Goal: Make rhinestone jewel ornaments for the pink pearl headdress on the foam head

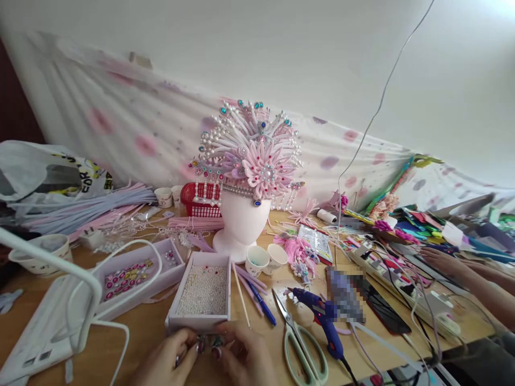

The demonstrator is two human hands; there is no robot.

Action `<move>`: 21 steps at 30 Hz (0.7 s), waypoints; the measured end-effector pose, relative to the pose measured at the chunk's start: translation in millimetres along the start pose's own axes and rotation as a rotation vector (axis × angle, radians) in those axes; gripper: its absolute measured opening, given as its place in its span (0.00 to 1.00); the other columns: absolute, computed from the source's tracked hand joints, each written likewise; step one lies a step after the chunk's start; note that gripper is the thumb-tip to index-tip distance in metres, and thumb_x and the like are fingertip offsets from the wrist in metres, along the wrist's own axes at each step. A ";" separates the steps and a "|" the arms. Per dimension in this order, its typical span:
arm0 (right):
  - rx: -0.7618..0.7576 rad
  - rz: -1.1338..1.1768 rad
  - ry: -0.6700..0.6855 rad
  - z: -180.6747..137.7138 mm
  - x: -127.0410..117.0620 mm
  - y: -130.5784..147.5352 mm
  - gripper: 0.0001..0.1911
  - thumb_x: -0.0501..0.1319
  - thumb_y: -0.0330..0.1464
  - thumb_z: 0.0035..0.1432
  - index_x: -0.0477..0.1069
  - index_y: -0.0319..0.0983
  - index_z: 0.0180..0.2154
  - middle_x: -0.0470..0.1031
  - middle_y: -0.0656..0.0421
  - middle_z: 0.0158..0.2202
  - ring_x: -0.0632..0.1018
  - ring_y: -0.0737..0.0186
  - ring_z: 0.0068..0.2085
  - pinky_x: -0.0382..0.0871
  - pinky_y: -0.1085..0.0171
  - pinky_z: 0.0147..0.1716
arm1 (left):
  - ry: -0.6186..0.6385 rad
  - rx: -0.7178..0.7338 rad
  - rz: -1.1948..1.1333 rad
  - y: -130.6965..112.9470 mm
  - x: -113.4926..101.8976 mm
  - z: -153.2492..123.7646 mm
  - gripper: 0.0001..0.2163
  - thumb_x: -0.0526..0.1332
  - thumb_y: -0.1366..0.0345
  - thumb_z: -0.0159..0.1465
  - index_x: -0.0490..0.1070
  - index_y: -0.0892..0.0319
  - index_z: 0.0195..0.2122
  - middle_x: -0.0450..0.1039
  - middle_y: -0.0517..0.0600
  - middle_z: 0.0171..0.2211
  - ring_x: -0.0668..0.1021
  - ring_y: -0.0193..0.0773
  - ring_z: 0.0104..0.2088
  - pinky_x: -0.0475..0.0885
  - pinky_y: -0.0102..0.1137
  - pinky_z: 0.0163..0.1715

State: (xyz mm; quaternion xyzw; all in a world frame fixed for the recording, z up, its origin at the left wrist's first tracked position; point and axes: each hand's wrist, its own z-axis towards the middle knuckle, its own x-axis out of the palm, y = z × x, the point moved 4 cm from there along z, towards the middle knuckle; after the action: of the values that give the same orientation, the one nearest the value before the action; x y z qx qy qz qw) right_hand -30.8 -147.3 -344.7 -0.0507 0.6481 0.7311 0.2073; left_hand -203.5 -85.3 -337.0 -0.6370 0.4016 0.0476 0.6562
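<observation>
Close together by the near edge of the table (139,335), the person's left hand (175,356) and right hand (245,354) pinch small pieces (217,341) too unclear to name, just before a pale tray (193,322) of beads (203,292), while a jewelled headdress (265,145) tops a white mannequin head (245,220) toward the far edge

Pink and white are combined on the headdress (257,155); the white cloth (129,120) is spotted pink and purple; the tray (197,321) is coloured white.
</observation>
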 end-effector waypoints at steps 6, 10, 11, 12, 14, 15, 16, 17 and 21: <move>0.061 -0.284 0.172 -8.0 -15.5 44.2 0.11 0.64 0.25 0.59 0.80 0.40 0.42 0.82 0.58 0.34 0.80 0.59 0.33 0.70 0.64 0.35 | 0.102 -0.118 0.103 -20.7 -20.9 -16.0 0.13 0.52 0.56 0.63 0.71 0.56 0.29 0.79 0.51 0.28 0.81 0.48 0.32 0.68 0.35 0.33; 0.108 -0.507 0.296 -5.7 -21.2 50.7 0.11 0.66 0.26 0.60 0.77 0.40 0.46 0.80 0.58 0.33 0.79 0.56 0.35 0.69 0.62 0.36 | 0.086 -0.243 0.183 -18.7 -29.1 -19.5 0.14 0.54 0.51 0.60 0.69 0.54 0.29 0.77 0.51 0.28 0.78 0.48 0.32 0.66 0.37 0.33; 0.115 -0.542 0.306 -7.5 -24.4 51.4 0.13 0.66 0.26 0.61 0.76 0.40 0.48 0.80 0.59 0.33 0.79 0.56 0.34 0.68 0.62 0.35 | 0.061 -0.250 0.184 -15.4 -31.1 -22.7 0.14 0.54 0.50 0.61 0.69 0.54 0.30 0.77 0.50 0.29 0.78 0.48 0.31 0.66 0.38 0.34; 0.116 -0.562 0.306 -10.1 -28.7 52.2 0.15 0.66 0.26 0.61 0.75 0.40 0.50 0.79 0.59 0.33 0.78 0.57 0.33 0.68 0.62 0.34 | 0.025 -0.242 0.175 -11.7 -33.6 -26.8 0.14 0.54 0.49 0.60 0.68 0.54 0.32 0.76 0.50 0.29 0.78 0.47 0.31 0.67 0.38 0.34; 0.097 -0.576 0.277 -16.9 -39.3 53.2 0.15 0.66 0.26 0.62 0.74 0.40 0.51 0.79 0.61 0.32 0.77 0.60 0.30 0.67 0.63 0.31 | -0.064 -0.199 0.136 -4.0 -39.7 -35.8 0.15 0.54 0.49 0.59 0.68 0.54 0.37 0.76 0.50 0.33 0.78 0.47 0.32 0.69 0.39 0.34; 0.076 -0.581 0.254 -20.4 -44.9 53.3 0.14 0.65 0.26 0.62 0.74 0.40 0.50 0.78 0.62 0.32 0.77 0.61 0.29 0.67 0.64 0.30 | -0.105 -0.176 0.113 -0.5 -43.0 -40.0 0.15 0.54 0.50 0.59 0.68 0.54 0.40 0.77 0.51 0.36 0.79 0.47 0.33 0.71 0.39 0.35; 0.050 -0.584 0.232 -23.5 -49.9 52.9 0.13 0.65 0.27 0.63 0.74 0.40 0.49 0.78 0.62 0.32 0.76 0.62 0.28 0.67 0.64 0.29 | -0.136 -0.157 0.091 2.5 -45.9 -43.3 0.16 0.53 0.51 0.59 0.68 0.54 0.42 0.77 0.53 0.39 0.80 0.47 0.34 0.72 0.39 0.36; 0.026 -0.585 0.215 -26.1 -54.0 52.1 0.11 0.64 0.27 0.63 0.74 0.41 0.48 0.78 0.62 0.32 0.76 0.63 0.27 0.67 0.65 0.28 | -0.153 -0.149 0.071 4.9 -48.2 -45.5 0.16 0.53 0.52 0.59 0.68 0.54 0.43 0.77 0.54 0.42 0.81 0.46 0.35 0.73 0.40 0.37; -0.020 -0.621 0.216 -29.5 -59.9 47.0 0.10 0.61 0.29 0.66 0.74 0.40 0.49 0.78 0.60 0.35 0.76 0.64 0.27 0.69 0.65 0.28 | -0.135 -0.207 0.017 9.5 -50.3 -46.1 0.18 0.51 0.53 0.61 0.69 0.54 0.47 0.80 0.54 0.40 0.83 0.48 0.34 0.76 0.45 0.41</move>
State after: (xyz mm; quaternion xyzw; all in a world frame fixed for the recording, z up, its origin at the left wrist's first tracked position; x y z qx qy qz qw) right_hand 0.6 -193.6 -285.1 -0.3250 0.6126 0.6299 0.3498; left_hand -264.3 -101.2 -308.8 -0.6934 0.3547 0.1371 0.6121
